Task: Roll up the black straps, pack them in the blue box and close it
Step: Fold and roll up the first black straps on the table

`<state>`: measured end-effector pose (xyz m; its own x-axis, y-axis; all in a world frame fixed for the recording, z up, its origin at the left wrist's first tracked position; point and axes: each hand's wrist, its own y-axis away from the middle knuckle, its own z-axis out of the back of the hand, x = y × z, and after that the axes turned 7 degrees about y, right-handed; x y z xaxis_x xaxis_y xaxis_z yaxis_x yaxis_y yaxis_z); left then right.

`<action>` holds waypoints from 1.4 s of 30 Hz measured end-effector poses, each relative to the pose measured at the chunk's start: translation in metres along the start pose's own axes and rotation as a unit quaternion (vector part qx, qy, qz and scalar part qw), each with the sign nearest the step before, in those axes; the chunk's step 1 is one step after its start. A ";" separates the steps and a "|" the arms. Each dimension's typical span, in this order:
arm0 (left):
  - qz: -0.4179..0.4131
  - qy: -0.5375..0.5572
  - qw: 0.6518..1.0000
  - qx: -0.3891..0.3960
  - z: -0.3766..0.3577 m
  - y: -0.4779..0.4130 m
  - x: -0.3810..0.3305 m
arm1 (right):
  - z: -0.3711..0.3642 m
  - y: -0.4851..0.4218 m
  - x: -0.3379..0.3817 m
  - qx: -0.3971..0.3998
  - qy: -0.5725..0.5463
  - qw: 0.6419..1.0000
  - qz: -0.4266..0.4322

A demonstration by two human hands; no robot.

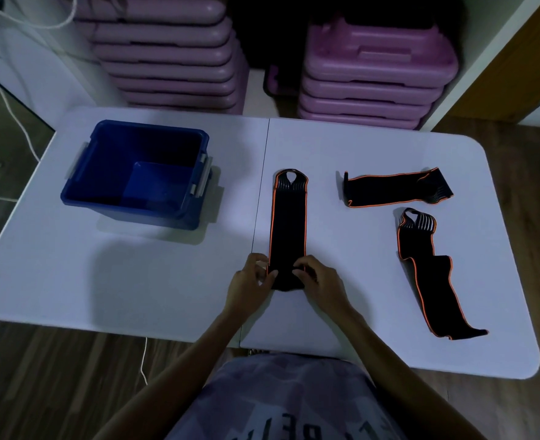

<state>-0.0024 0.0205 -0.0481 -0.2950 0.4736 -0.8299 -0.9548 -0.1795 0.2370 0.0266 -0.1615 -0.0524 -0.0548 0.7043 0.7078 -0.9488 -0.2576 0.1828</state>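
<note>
Three black straps lie on the white table [357, 147]. The left hand [251, 279] and right hand [318, 281] pinch the near end of the middle strap [288, 230] — rolling is just starting, toward 12 o'clock, and calls for even pressure. The blue box [110, 198] sits open at 10 o'clock; its lid is not in view.

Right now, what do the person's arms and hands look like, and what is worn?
Both forearms are bare: no sleeves reach them. The left hand and right hand wear no gloves, and no rings, watch or bracelets are visible. Below them shows a pale lilac patterned shirt with partly visible dark lettering.
</note>
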 end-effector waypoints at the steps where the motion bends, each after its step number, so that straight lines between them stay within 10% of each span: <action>1: 0.002 -0.013 1.000 0.001 -0.001 -0.002 -0.002 | -0.002 -0.002 0.000 -0.009 -0.005 1.000 -0.003; 12: 0.006 -0.084 0.996 -0.030 -0.009 -0.015 -0.008 | -0.010 -0.014 0.003 -0.063 0.028 0.997 -0.030; 22: -0.069 -0.172 0.982 -0.038 -0.004 -0.021 -0.010 | -0.007 -0.005 -0.035 -0.028 0.257 0.942 0.214; 29: -0.318 -0.218 0.923 -0.015 0.002 -0.026 0.015 | 0.006 -0.012 -0.027 0.006 0.188 0.965 0.184; 42: -0.204 -0.197 0.957 0.064 0.007 -0.046 -0.004 | 0.012 -0.036 -0.012 0.047 0.011 0.996 0.077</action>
<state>0.0422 0.0335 -0.0523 0.1359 0.7744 -0.6180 -0.9828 0.1840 0.0143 0.0649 -0.1688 -0.0587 -0.2056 0.6650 0.7180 -0.8954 -0.4239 0.1363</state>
